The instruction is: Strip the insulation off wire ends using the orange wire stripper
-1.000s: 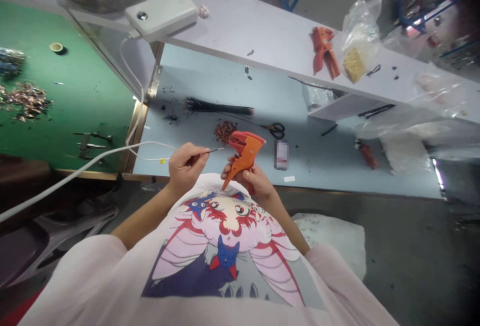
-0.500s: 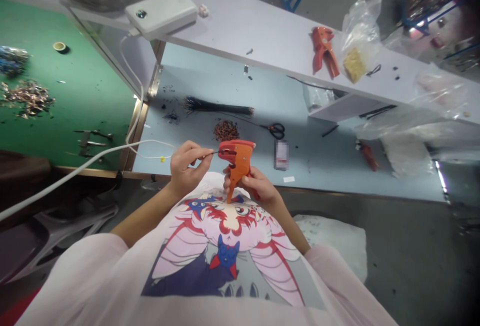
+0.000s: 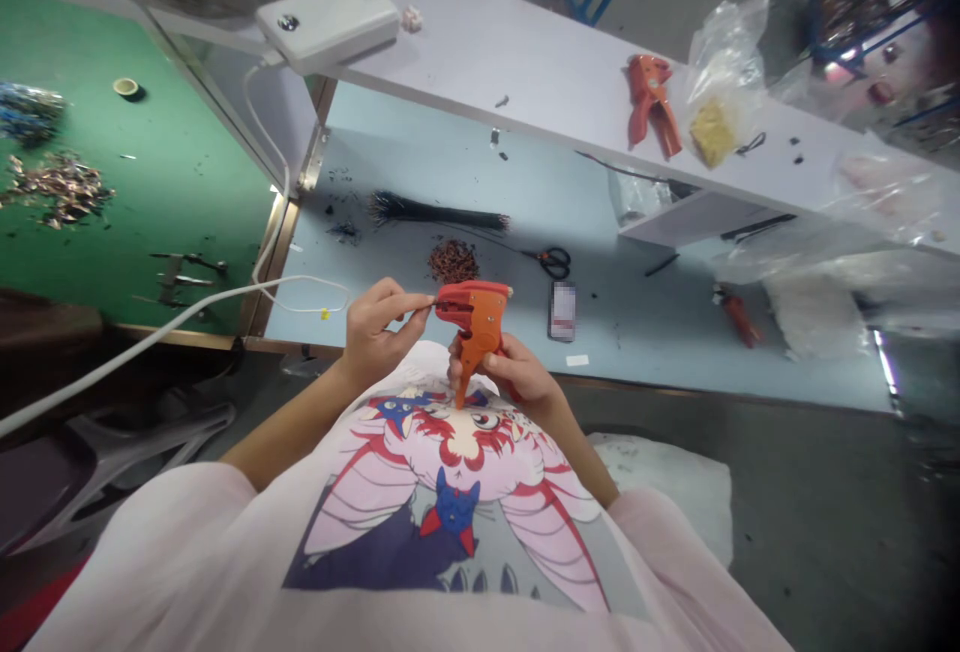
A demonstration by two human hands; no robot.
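Observation:
My right hand (image 3: 517, 367) is wrapped round the handles of an orange and red wire stripper (image 3: 480, 317), held upright in front of my shirt. Its jaws face left. Between thumb and forefinger, my left hand (image 3: 382, 327) pinches a thin dark wire (image 3: 433, 303), whose end reaches into the stripper's jaws; how deep it sits is hidden. Just beyond the tool lies a small heap of copper-coloured scraps (image 3: 453, 260). Behind that heap stretches a bundle of black wires (image 3: 442, 214) with bare ends.
Black-handled scissors (image 3: 555, 262) and a phone (image 3: 562, 311) lie right of the stripper. A second wire stripper (image 3: 652, 104) rests on the raised shelf, near a bag of yellowish pieces (image 3: 712, 130). A white power bank (image 3: 330, 22) trails a white cable (image 3: 172, 324) across the left side.
My left hand has shifted slightly right, closer to the stripper's jaws, and less wire shows between fingers and tool. My right hand keeps its hold on the stripper.

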